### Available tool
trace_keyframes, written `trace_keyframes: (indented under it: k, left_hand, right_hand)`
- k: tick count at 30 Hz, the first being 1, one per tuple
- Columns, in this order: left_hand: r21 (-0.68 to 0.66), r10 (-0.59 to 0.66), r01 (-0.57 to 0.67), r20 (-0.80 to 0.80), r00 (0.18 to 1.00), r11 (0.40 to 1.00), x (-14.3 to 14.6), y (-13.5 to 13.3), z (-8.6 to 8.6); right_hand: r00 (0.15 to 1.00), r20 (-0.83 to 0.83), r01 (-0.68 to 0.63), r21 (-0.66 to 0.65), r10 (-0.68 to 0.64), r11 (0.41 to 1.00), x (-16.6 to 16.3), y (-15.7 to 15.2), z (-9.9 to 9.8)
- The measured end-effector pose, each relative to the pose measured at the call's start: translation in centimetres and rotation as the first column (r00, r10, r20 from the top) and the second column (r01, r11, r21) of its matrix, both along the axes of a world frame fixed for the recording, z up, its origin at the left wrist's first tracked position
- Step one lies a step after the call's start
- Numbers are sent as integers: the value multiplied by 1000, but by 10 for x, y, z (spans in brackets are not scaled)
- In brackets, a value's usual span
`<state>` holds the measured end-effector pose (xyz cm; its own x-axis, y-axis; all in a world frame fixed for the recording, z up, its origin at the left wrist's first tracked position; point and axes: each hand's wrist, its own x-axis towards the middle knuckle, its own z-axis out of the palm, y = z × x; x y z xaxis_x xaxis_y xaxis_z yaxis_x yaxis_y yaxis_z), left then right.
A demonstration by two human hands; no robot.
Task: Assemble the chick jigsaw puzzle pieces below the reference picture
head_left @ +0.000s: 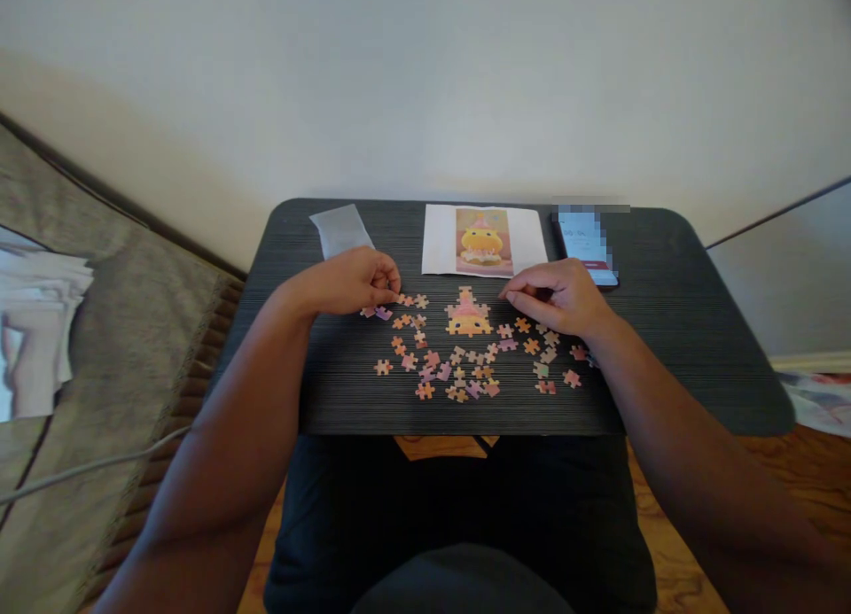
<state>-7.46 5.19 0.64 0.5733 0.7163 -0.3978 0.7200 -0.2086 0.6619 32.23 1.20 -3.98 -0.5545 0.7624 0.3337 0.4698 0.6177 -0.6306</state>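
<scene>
My left hand [363, 282] rests at the left of the loose jigsaw pieces, its fingers curled and thumb tip against an orange-pink puzzle piece [405, 301]; whether it grips that piece is unclear. Thumb and forefinger of my right hand [555, 297] are drawn together in a pinch, and what lies between them is too small to make out. Between the hands sits a joined puzzle section [468, 314], showing a pink cone above a yellow face. Several loose puzzle pieces [458, 375] in orange, pink and purple are scattered below and beside it.
A white sheet with a printed yellow character picture [482, 240] lies behind the joined section. To its left is a translucent plastic bag [342, 229]; to its right, a phone [585, 242]. The dark table [691, 330] meets a pale wall. Papers [40, 322] lie on fabric at left.
</scene>
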Motion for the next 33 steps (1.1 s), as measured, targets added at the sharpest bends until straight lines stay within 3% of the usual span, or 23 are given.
trace_keyframes:
  k: [6,13,24,33]
  left_hand:
    - [27,9,-10,25,1000,1000,2,-2,3]
    - [181,-10,1,48,999,983,1,0,0]
    - [125,-58,56,8,998,990,5,-1,-4]
    - [27,-13,13,3,1000,1000,4,0,0]
  right_hand:
    - [999,31,41,-39,-40,998,-1,-3,6]
    - [999,40,33,-46,-32,998,0,-2,7]
    - [998,23,61,-50,-60,997,4,-1,3]
    - [995,28,99,-49,-97,994,7,2,8]
